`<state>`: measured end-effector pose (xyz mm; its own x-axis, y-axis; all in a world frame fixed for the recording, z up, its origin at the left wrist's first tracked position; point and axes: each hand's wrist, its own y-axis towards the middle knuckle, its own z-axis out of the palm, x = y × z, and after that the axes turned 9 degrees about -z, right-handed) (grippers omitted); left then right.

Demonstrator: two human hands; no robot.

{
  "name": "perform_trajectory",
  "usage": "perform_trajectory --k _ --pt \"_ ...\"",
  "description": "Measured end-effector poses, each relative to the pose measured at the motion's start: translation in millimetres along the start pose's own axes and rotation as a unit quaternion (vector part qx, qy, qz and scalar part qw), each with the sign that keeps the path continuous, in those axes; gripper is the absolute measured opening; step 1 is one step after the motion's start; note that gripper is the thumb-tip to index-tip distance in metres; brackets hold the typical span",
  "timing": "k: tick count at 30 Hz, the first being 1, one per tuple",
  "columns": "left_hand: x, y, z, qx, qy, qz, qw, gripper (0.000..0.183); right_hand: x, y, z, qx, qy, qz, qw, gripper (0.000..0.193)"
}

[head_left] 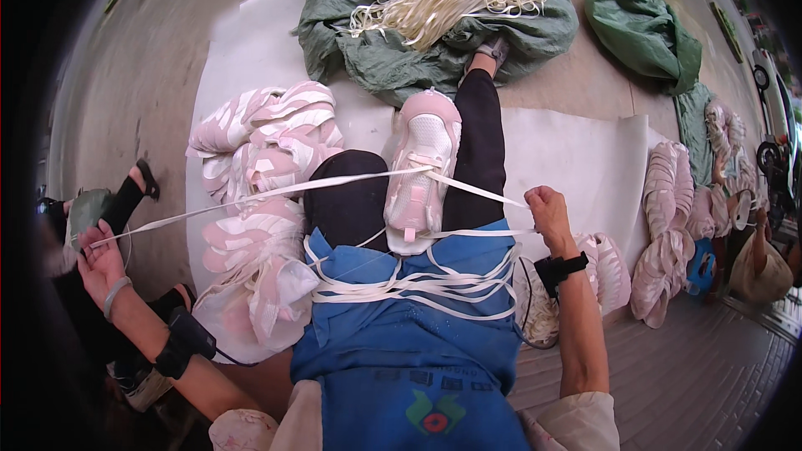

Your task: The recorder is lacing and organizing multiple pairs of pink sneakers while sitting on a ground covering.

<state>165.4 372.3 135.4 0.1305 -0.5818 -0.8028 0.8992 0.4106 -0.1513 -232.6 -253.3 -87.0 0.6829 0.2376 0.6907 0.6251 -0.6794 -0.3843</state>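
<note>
A pink and white shoe upper lies lengthwise between my thighs, its toe pointing away from me. A flat white shoelace runs through it near the middle, and its two ends stretch out sideways. Far out to the left, my left hand pinches one end between thumb and finger, palm turned up. My right hand is closed round the other end, just right of the upper. Several loose white laces lie across the blue apron on my lap.
Stacked pink and white uppers lie on a white sheet at left; more uppers stand at right. Ahead, a green sack bears a bundle of cream laces. Other people sit at both sides.
</note>
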Motion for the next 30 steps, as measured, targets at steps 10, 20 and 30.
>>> perform_trajectory --k 10,20,30 --pt "208.5 -224.8 145.5 0.430 0.511 -0.272 0.692 0.030 80.3 -28.4 -4.8 -0.031 0.046 -0.182 0.982 0.016" --pt "314.1 -266.4 150.0 0.549 0.694 -0.265 0.382 0.032 119.0 -69.8 27.8 0.191 -0.215 -0.377 0.880 0.016" --pt "323.7 -254.2 141.7 0.513 0.676 -0.359 0.389 0.034 98.6 -64.3 -2.2 0.153 -0.136 -0.356 0.912 0.005"
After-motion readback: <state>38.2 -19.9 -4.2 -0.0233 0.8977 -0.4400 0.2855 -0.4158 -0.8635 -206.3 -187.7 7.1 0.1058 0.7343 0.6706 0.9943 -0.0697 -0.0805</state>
